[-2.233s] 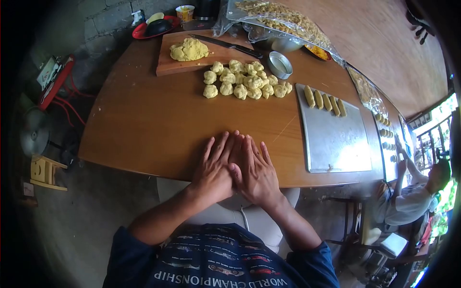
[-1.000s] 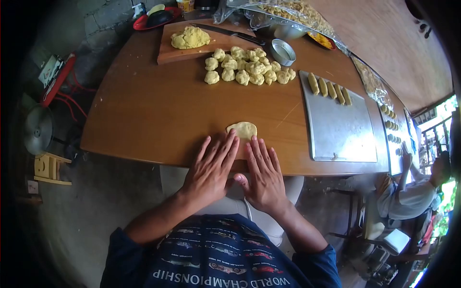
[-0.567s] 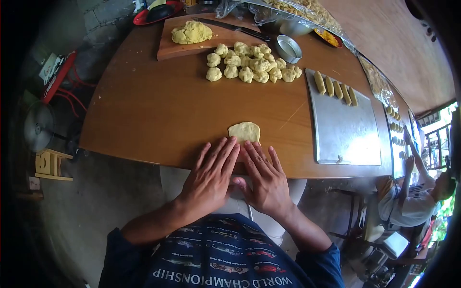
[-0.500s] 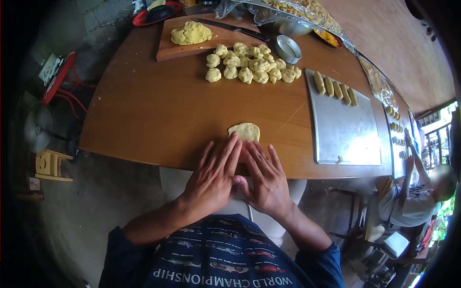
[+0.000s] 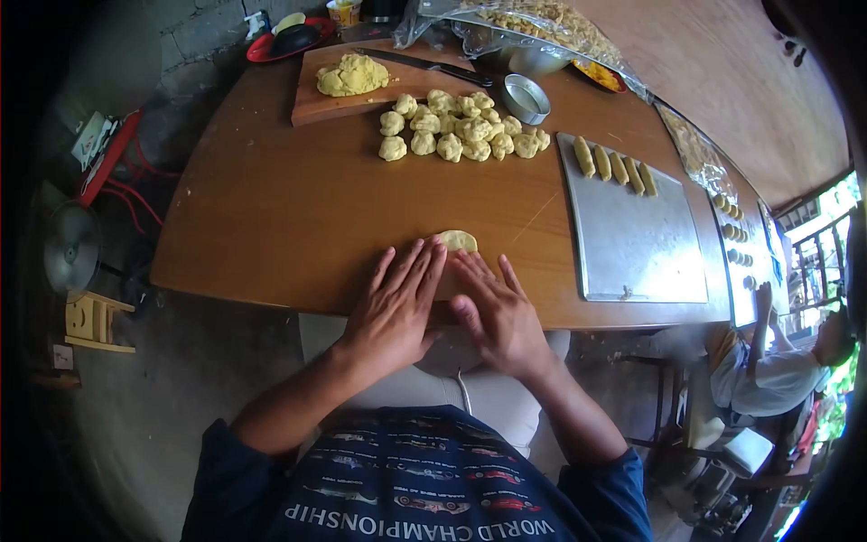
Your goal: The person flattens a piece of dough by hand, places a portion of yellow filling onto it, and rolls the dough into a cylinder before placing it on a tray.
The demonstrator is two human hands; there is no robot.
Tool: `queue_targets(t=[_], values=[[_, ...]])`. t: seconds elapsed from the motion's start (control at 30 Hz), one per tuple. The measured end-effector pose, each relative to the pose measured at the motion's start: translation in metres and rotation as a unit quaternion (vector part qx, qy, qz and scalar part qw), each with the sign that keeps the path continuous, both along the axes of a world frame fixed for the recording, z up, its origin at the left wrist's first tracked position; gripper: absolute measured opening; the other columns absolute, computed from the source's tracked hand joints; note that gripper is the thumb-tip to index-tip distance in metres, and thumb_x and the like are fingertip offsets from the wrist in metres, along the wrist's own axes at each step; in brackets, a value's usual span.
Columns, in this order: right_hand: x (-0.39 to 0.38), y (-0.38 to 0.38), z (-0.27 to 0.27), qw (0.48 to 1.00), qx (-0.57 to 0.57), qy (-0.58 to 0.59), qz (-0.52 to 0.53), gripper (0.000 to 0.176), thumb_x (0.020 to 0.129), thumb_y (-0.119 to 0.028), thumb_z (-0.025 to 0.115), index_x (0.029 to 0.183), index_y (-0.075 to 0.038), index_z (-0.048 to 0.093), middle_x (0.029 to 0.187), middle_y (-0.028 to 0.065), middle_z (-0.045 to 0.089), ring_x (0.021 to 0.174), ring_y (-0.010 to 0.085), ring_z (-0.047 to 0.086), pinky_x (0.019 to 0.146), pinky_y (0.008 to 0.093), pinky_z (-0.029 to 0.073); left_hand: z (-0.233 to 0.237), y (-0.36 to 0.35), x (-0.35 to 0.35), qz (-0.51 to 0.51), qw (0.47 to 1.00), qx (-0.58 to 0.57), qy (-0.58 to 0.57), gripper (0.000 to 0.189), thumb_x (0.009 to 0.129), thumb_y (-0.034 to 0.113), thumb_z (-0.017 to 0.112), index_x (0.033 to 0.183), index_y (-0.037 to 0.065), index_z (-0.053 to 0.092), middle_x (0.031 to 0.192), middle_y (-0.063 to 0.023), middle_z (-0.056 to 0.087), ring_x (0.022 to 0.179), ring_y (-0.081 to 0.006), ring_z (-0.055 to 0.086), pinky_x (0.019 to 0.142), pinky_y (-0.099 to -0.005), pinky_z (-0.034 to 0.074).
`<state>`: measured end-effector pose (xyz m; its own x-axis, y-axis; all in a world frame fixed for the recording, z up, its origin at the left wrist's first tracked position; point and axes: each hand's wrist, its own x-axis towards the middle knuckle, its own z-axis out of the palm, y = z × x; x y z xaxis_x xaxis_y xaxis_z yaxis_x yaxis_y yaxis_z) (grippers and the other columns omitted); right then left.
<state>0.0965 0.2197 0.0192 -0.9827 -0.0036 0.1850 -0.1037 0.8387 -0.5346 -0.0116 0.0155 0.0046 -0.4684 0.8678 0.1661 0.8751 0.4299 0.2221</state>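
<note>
A flattened piece of dough [image 5: 460, 241] lies on the wooden table [image 5: 298, 208] near its front edge, its lower part hidden by my fingers. My left hand [image 5: 396, 303] is open, fingers stretched, with the fingertips at the dough's left side. From the right, my right hand [image 5: 501, 316] reaches the dough's lower edge, also open, its thumb held apart. Beyond them sit several rough dough lumps [image 5: 449, 126] in loose rows. On the right, a metal tray [image 5: 632, 244] carries several rolled dough logs [image 5: 616, 166] along its far edge.
At the back, a wooden board [image 5: 312, 107] holds a big dough mass [image 5: 352, 76] and a long knife [image 5: 424, 64]. Beside it stand a round metal tin [image 5: 526, 99] and a plastic-covered tray [image 5: 551, 23]. Another person [image 5: 777, 379] works at the far right by more dough pieces.
Less of the dough shows past my fingertips, and its visible part looks smaller. My hands have spread slightly apart, the right thumb away from the left hand. The view has shifted a little.
</note>
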Motion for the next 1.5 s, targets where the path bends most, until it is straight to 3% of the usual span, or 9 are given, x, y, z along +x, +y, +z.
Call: queue_targets(t=[0.13, 0.23, 0.6, 0.83, 0.97, 1.03, 1.2, 1.37, 1.5], values=[[-0.010, 0.000, -0.002, 0.992, 0.116, 0.048, -0.030, 0.075, 0.119, -0.052, 0.051, 0.169, 0.005, 0.049, 0.177, 0.0263, 0.047, 0.171, 0.0436, 0.033, 0.141, 0.0572, 0.021, 0.003, 0.015, -0.002, 0.000, 0.999, 0.034, 0.003, 0.114, 0.092, 0.051, 0.082, 0.176, -0.007, 0.032, 0.185, -0.0263, 0.032, 0.174, -0.0392, 0.028, 0.141, -0.0614, 0.018], [-0.020, -0.005, -0.019, 0.985, 0.158, 0.041, -0.046, 0.080, 0.119, -0.057, 0.048, 0.170, 0.004, 0.047, 0.176, 0.0262, 0.048, 0.170, 0.0425, 0.035, 0.141, 0.0578, 0.021, -0.008, 0.024, -0.011, -0.001, 0.999, 0.037, -0.016, 0.126, 0.085, 0.051, 0.090, 0.178, -0.006, 0.029, 0.187, -0.0252, 0.028, 0.174, -0.0398, 0.028, 0.141, -0.0638, 0.017], [-0.026, -0.007, -0.015, 0.983, 0.164, 0.025, -0.078, 0.082, 0.118, -0.061, 0.046, 0.170, 0.002, 0.049, 0.175, 0.0246, 0.051, 0.169, 0.0397, 0.040, 0.141, 0.0589, 0.019, -0.007, 0.026, -0.015, 0.023, 0.998, 0.043, -0.034, 0.112, 0.088, 0.050, 0.079, 0.175, -0.006, 0.037, 0.186, -0.0253, 0.030, 0.174, -0.0400, 0.027, 0.141, -0.0632, 0.017], [-0.033, -0.009, -0.019, 0.985, 0.155, 0.035, -0.065, 0.076, 0.119, -0.055, 0.047, 0.169, 0.002, 0.051, 0.174, 0.0250, 0.052, 0.168, 0.0391, 0.041, 0.141, 0.0588, 0.022, -0.013, 0.031, -0.018, 0.040, 0.999, 0.019, -0.030, 0.124, 0.083, 0.055, 0.085, 0.178, -0.004, 0.031, 0.187, -0.0256, 0.027, 0.175, -0.0392, 0.024, 0.142, -0.0619, 0.016], [-0.029, -0.012, -0.022, 0.983, 0.157, 0.033, -0.083, 0.077, 0.119, -0.055, 0.047, 0.170, 0.002, 0.049, 0.175, 0.0255, 0.051, 0.169, 0.0391, 0.040, 0.141, 0.0587, 0.021, -0.014, 0.030, -0.015, 0.042, 0.999, 0.000, 0.009, 0.123, 0.084, 0.054, 0.084, 0.178, -0.005, 0.031, 0.187, -0.0259, 0.027, 0.175, -0.0392, 0.024, 0.142, -0.0615, 0.014], [-0.028, -0.014, -0.024, 0.985, 0.139, 0.022, -0.098, 0.081, 0.119, -0.058, 0.044, 0.172, 0.002, 0.046, 0.179, 0.0258, 0.045, 0.171, 0.0379, 0.035, 0.142, 0.0582, 0.019, -0.009, 0.029, -0.016, 0.041, 0.998, 0.038, -0.042, 0.103, 0.092, 0.039, 0.070, 0.176, -0.008, 0.033, 0.185, -0.0286, 0.029, 0.174, -0.0399, 0.028, 0.142, -0.0615, 0.014], [-0.023, -0.014, -0.029, 0.981, 0.156, -0.006, -0.116, 0.087, 0.119, -0.061, 0.038, 0.176, 0.004, 0.036, 0.185, 0.0255, 0.032, 0.175, 0.0375, 0.025, 0.142, 0.0580, 0.015, -0.008, 0.030, -0.014, 0.055, 0.997, 0.002, -0.046, 0.116, 0.088, 0.042, 0.076, 0.179, -0.007, 0.022, 0.188, -0.0283, 0.022, 0.175, -0.0401, 0.023, 0.143, -0.0615, 0.012], [-0.002, -0.021, -0.033, 0.977, 0.194, 0.041, -0.080, 0.084, 0.119, -0.058, 0.040, 0.176, 0.002, 0.037, 0.186, 0.0229, 0.034, 0.175, 0.0364, 0.027, 0.142, 0.0598, 0.015, -0.014, 0.013, -0.004, 0.039, 0.998, 0.037, -0.020, 0.116, 0.090, 0.046, 0.078, 0.179, -0.005, 0.023, 0.188, -0.0285, 0.021, 0.175, -0.0424, 0.024, 0.143, -0.0614, 0.012], [0.013, -0.034, -0.035, 0.983, 0.167, 0.035, -0.072, 0.084, 0.118, -0.060, 0.041, 0.176, 0.001, 0.039, 0.184, 0.0225, 0.037, 0.173, 0.0368, 0.031, 0.141, 0.0606, 0.016, -0.032, 0.006, 0.004, 0.015, 0.998, 0.047, 0.047, 0.098, 0.097, 0.033, 0.071, 0.178, -0.004, 0.030, 0.187, -0.0253, 0.027, 0.174, -0.0390, 0.029, 0.142, -0.0616, 0.015]])
